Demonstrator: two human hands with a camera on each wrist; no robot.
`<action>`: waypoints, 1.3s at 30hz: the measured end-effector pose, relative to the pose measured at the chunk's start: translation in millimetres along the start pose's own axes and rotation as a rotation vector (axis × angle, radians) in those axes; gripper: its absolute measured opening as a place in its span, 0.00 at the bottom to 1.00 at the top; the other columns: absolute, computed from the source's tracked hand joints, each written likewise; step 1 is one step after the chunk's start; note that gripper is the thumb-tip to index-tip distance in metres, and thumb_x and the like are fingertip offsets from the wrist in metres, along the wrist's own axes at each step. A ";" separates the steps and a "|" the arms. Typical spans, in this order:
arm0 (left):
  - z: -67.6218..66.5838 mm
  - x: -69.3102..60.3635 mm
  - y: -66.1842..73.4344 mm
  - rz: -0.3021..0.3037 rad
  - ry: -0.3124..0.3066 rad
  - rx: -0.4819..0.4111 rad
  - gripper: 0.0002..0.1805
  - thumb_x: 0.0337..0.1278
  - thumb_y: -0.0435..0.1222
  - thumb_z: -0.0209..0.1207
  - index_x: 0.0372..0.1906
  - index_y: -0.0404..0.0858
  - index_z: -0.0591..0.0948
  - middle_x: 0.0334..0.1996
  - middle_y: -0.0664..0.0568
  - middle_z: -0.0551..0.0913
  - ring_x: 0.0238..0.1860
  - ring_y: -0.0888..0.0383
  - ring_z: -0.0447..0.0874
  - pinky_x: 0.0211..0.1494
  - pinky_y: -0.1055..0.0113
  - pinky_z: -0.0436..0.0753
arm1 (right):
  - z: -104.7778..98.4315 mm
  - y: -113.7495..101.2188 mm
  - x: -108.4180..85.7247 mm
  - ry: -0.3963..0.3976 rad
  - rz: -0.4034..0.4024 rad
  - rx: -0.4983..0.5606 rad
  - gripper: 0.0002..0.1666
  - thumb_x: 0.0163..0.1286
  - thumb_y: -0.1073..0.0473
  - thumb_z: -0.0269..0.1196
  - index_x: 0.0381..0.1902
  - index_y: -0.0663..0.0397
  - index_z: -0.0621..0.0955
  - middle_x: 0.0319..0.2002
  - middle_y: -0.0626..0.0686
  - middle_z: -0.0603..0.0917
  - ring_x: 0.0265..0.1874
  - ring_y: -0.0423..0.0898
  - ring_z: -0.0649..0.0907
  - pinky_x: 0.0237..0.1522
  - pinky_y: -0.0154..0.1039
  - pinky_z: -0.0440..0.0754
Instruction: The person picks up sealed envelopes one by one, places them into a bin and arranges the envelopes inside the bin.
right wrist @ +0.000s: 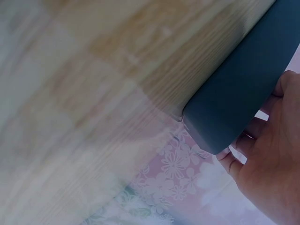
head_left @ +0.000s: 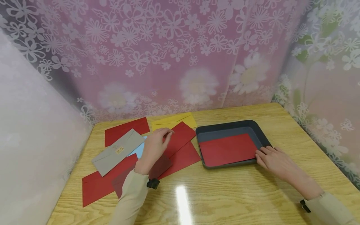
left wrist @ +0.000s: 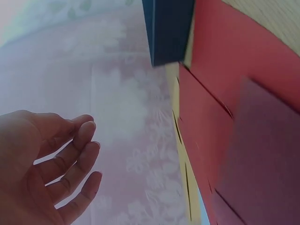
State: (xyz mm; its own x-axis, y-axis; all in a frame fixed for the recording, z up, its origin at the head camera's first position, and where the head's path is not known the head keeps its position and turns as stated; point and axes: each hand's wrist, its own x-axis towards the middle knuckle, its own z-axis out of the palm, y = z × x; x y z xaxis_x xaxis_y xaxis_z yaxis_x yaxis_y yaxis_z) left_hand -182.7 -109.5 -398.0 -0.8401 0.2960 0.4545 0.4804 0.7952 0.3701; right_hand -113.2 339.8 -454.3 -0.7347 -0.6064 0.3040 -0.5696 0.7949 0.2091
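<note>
My left hand (head_left: 154, 147) hovers above the spread envelopes, fingers loosely bent and nothing between them; the left wrist view shows the same hand (left wrist: 56, 164) apart from the paper. Below it lie a dark maroon envelope (head_left: 161, 167) and red envelopes (head_left: 184, 159). With my right hand (head_left: 277, 162) I grip the near right corner of a dark grey tray (head_left: 225, 127), fingers over its rim. In the right wrist view the fingers reach over the tray's wall (right wrist: 234, 98). A red envelope (head_left: 227, 150) lies flat inside the tray.
Left of the tray, a grey envelope (head_left: 118, 151) with a small label overlaps red ones and a light blue envelope (head_left: 137, 150). A yellow envelope (head_left: 174, 121) lies at the back. Floral curtains (head_left: 168, 62) border the wooden table (head_left: 225, 193).
</note>
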 end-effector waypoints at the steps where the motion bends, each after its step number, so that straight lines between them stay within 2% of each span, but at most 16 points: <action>1: -1.9 -2.9 -5.2 -0.008 0.003 0.000 0.07 0.69 0.38 0.63 0.45 0.42 0.88 0.36 0.54 0.87 0.31 0.58 0.82 0.23 0.70 0.74 | 0.5 0.0 -0.2 0.006 0.001 0.001 0.13 0.75 0.58 0.58 0.44 0.60 0.85 0.37 0.56 0.83 0.35 0.55 0.82 0.35 0.52 0.81; 3: -6.1 -9.3 -15.9 -0.035 0.001 0.001 0.07 0.69 0.38 0.63 0.45 0.41 0.88 0.36 0.53 0.88 0.32 0.58 0.83 0.25 0.69 0.75 | 0.9 0.2 -0.8 0.014 -0.010 -0.009 0.16 0.79 0.56 0.54 0.44 0.60 0.85 0.37 0.56 0.83 0.35 0.55 0.82 0.35 0.52 0.81; 6: -12.2 -20.7 -31.6 -0.078 -0.016 0.005 0.07 0.69 0.37 0.63 0.45 0.41 0.88 0.36 0.53 0.87 0.35 0.58 0.84 0.30 0.66 0.79 | 1.1 0.5 -1.3 0.015 -0.027 -0.024 0.28 0.85 0.51 0.42 0.44 0.60 0.85 0.39 0.57 0.84 0.36 0.56 0.83 0.36 0.53 0.81; 10: -19.6 -38.3 -50.4 -0.135 -0.054 0.026 0.07 0.68 0.36 0.64 0.45 0.39 0.87 0.37 0.51 0.87 0.36 0.57 0.84 0.35 0.61 0.82 | 1.9 0.3 -1.3 0.032 -0.036 -0.031 0.37 0.87 0.46 0.32 0.43 0.59 0.85 0.38 0.56 0.84 0.35 0.56 0.83 0.35 0.52 0.81; 13: -25.0 -52.2 -62.6 -0.177 -0.080 0.045 0.07 0.66 0.35 0.65 0.45 0.38 0.87 0.38 0.49 0.86 0.37 0.55 0.83 0.37 0.59 0.83 | 2.0 -0.7 -1.6 0.040 -0.030 -0.025 0.35 0.87 0.47 0.36 0.42 0.59 0.85 0.37 0.56 0.83 0.34 0.56 0.82 0.35 0.52 0.81; 16: -30.7 -65.1 -72.7 -0.222 -0.117 0.054 0.07 0.65 0.35 0.66 0.45 0.38 0.87 0.37 0.48 0.86 0.36 0.53 0.83 0.37 0.58 0.83 | 0.3 -2.1 -2.3 0.004 -0.006 -0.013 0.24 0.83 0.51 0.47 0.44 0.60 0.86 0.38 0.57 0.84 0.37 0.57 0.83 0.38 0.53 0.81; 19: -36.3 -76.6 -80.8 -0.257 -0.158 0.061 0.07 0.64 0.34 0.67 0.44 0.37 0.87 0.36 0.48 0.85 0.35 0.53 0.82 0.38 0.57 0.83 | -1.9 -3.6 -2.9 -0.061 0.030 0.000 0.15 0.74 0.57 0.58 0.47 0.61 0.86 0.42 0.58 0.85 0.41 0.59 0.84 0.43 0.55 0.82; 23: -42.8 -89.1 -88.5 -0.275 -0.208 0.072 0.08 0.61 0.35 0.69 0.43 0.37 0.86 0.36 0.49 0.84 0.34 0.54 0.79 0.38 0.58 0.81 | -3.3 -4.5 -3.3 -0.099 0.056 0.007 0.15 0.68 0.60 0.63 0.49 0.62 0.86 0.44 0.59 0.85 0.44 0.60 0.84 0.46 0.57 0.81; 30: -52.8 -104.0 -91.9 -0.294 -0.289 0.083 0.13 0.56 0.41 0.73 0.38 0.38 0.83 0.32 0.51 0.79 0.29 0.58 0.71 0.31 0.63 0.74 | -0.9 -4.3 -2.7 -0.013 0.042 0.020 0.13 0.71 0.58 0.62 0.45 0.60 0.86 0.40 0.57 0.85 0.39 0.57 0.84 0.41 0.55 0.82; 35: -57.3 -110.4 -92.4 -0.325 -0.350 0.069 0.21 0.51 0.47 0.75 0.38 0.37 0.80 0.30 0.52 0.75 0.31 0.58 0.71 0.33 0.63 0.74 | 2.5 -4.1 -0.3 0.059 0.036 0.029 0.09 0.70 0.58 0.62 0.40 0.58 0.86 0.35 0.54 0.83 0.34 0.54 0.82 0.36 0.53 0.81; 39: -58.5 -112.7 -92.3 -0.331 -0.377 0.068 0.26 0.45 0.50 0.77 0.39 0.37 0.78 0.31 0.51 0.74 0.33 0.58 0.71 0.34 0.63 0.74 | 4.5 -2.5 0.9 0.062 0.042 0.030 0.08 0.68 0.59 0.64 0.39 0.57 0.85 0.34 0.54 0.83 0.33 0.54 0.82 0.36 0.53 0.81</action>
State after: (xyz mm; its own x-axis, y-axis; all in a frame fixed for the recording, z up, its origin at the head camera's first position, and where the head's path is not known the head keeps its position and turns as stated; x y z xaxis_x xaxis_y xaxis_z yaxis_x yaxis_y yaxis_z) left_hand -117.6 -247.2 -436.0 -0.9831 0.1829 -0.0066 0.1662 0.9077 0.3854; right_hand -114.1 337.2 -458.8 -0.7345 -0.5694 0.3692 -0.5503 0.8181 0.1671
